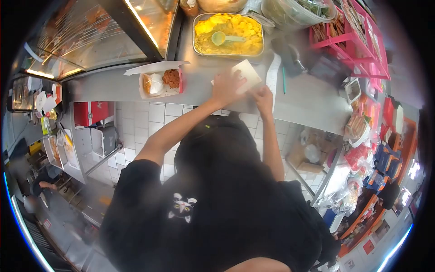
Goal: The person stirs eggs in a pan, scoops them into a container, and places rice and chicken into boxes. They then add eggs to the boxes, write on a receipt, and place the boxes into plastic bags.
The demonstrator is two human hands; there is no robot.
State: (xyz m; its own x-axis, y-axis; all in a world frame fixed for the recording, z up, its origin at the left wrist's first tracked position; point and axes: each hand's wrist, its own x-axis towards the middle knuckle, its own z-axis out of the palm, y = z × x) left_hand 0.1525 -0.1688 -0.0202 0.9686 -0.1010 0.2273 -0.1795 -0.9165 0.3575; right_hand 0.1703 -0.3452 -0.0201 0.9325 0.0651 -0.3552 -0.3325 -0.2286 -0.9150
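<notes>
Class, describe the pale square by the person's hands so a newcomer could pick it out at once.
On the metal counter, find the tray of yellow food. Just nearer the person, at the left hand, is the pale square. Unlike the long white strip to its right, it is short and broad.

Pale cream paper [245,71], corners squared, tilted at a slant, in the left hand [227,90], above the worktop [312,105].

The left arm [176,129] slants inward, its elbow [153,153] out wide; the right arm [272,147] reaches almost straight forward. The left hand [225,91] and right hand [263,99] are close together, fingers [240,86] bent, the left ones blurred.
</notes>
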